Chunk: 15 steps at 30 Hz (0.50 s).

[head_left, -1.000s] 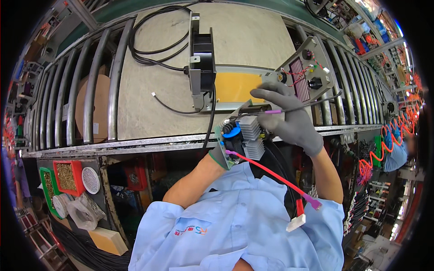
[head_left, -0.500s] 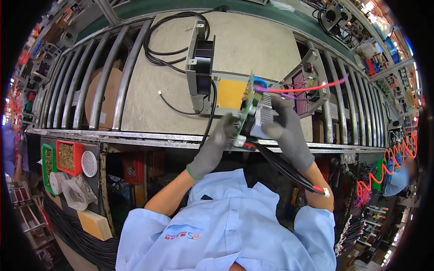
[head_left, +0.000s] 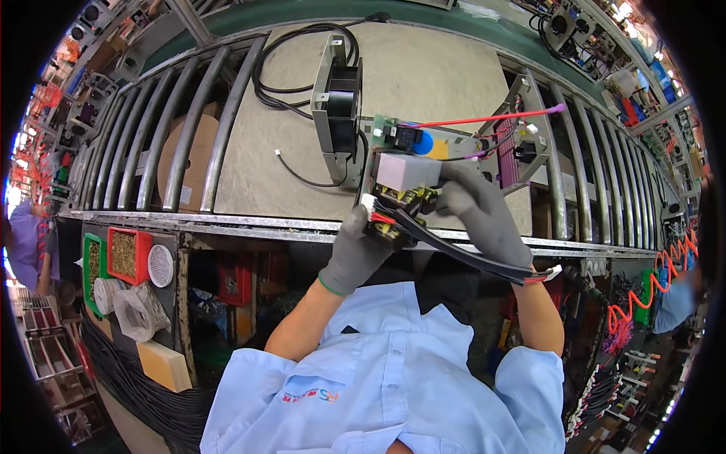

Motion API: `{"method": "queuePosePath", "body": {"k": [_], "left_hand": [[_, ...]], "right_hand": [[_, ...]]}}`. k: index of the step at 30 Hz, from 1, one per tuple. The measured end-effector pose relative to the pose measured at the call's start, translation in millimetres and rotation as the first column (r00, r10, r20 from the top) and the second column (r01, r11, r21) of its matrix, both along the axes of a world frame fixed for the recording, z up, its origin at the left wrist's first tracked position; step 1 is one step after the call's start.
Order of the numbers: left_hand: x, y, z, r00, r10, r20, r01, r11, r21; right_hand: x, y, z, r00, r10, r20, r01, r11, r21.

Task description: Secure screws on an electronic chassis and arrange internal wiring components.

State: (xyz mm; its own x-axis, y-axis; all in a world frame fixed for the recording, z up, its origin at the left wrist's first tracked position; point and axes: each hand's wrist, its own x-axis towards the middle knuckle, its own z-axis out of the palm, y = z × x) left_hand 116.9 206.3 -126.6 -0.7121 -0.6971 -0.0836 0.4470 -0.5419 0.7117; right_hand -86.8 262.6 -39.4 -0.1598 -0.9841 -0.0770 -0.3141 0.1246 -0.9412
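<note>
Holds the circuit board assembly (head_left: 408,172) aloft over the near side of the table (head_left: 454,68), with the left hand (head_left: 355,253) clamped on its lower left side and the right hand (head_left: 484,216) against its right side; cannot tell the tightness of the right hand's hold. Already has, judging by placement, the fan (head_left: 345,106) fitted to the upright bracket (head_left: 324,129) and wired fittings on the right panel (head_left: 538,130). Leaves the assembly not yet seated in the metal chassis (head_left: 463,142), with the red wire (head_left: 484,117) ending free, the black cable (head_left: 469,261) running past the right wrist, and the thin lead (head_left: 311,181) lying loose. Looks only partway done.
</note>
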Motion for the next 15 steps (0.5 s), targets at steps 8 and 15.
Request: {"method": "queuePosePath", "body": {"k": [8, 15], "left_hand": [[12, -10, 0, 0.911, -0.367, -0.190, 0.413, 0.830, 0.375], [26, -18, -13, 0.868, -0.494, -0.047, 0.492, 0.843, 0.218]], "right_hand": [[6, 12, 11, 0.183, -0.077, -0.980, -0.653, 0.735, -0.179], [9, -33, 12, 0.221, 0.126, -0.967, -0.794, 0.600, -0.103]]}}
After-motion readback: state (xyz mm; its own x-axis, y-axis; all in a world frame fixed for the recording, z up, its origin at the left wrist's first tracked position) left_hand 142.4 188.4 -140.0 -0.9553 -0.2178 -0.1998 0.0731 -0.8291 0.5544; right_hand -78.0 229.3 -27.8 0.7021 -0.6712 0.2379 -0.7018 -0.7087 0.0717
